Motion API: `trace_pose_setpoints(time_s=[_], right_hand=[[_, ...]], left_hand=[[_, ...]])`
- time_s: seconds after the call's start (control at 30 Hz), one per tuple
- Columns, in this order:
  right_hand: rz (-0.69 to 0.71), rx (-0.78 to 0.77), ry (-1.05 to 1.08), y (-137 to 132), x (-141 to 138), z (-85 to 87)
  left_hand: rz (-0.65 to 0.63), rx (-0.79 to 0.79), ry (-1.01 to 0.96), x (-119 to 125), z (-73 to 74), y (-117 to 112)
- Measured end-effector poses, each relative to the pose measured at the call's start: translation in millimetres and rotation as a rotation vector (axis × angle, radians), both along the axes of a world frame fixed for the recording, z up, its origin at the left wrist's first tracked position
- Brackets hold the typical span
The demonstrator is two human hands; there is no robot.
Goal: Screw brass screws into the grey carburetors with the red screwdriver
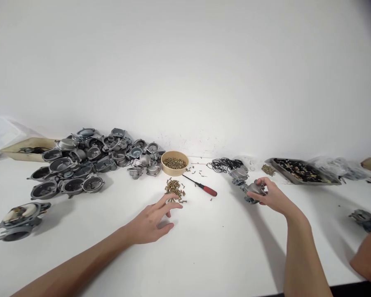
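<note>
Lower centre, the left hand (151, 222) lies with fingers spread, tips at the edge of a small pile of brass screws (174, 188), gripping nothing. Right of centre, the right hand (273, 198) clasps a grey cast-metal housing (253, 188). The big heap of like housings (86, 163) at left looks unworked.

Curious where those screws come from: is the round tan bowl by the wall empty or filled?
Filled, though not to the top: brass-coloured screws cover the inside of the bowl, lying just below its rim.
</note>
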State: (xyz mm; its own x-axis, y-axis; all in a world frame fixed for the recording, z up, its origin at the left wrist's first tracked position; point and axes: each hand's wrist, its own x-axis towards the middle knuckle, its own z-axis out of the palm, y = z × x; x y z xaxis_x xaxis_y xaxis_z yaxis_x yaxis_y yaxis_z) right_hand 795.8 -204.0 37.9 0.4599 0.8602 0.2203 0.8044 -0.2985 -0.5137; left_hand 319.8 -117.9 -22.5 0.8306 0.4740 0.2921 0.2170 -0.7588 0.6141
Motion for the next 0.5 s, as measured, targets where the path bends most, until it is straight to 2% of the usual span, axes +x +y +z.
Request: trace_pose_setpoints(time_s=[0.1,0.17,0.3,0.4,0.5], right_hand=[[0.021,-0.095,0.168,-7,0,2.3],[-0.045,-0.116,0.218,-14,4,7.3],[-0.196,-0.045,0.007,-23,14,28.8],[-0.200,-0.003,-0.162,-6,11,55.0],[-0.117,-0.071,-0.266,31,0,84.0]], left_hand=[[-0.003,0.009,-0.021,0,-3.3,-1],[-0.007,0.011,-0.028,0,-5.4,-1],[-0.014,0.005,-0.036,0,-7.5,0],[-0.014,0.015,-0.042,-1,-8.1,0],[-0.011,0.043,-0.036,-2,-7.6,1]])
